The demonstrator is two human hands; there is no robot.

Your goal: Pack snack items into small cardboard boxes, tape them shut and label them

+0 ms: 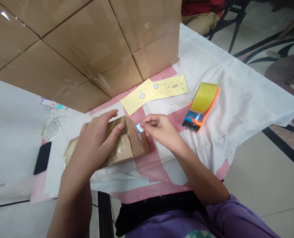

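Observation:
A small taped cardboard box (119, 147) lies on the cloth in front of me. My left hand (99, 135) rests on its top with fingers spread. Between thumb and fingertips, my right hand (157, 127) pinches a small blue-edged sticker (139, 127) at the box's right end. Just below it, another small label (139, 136) is on that same end. Beyond the box lie two yellow sticker sheets, a plain one (133, 100) with a few bits on it and a scallop-edged one (179, 84), overlapping.
Stacked cardboard boxes (87, 43) form a wall behind. An orange tape dispenser (201, 107) with yellow tape sits to the right. At left are a black phone-like slab (42, 158) and a white perforated object (52, 129). A seated person (203, 15) shows partly at the top.

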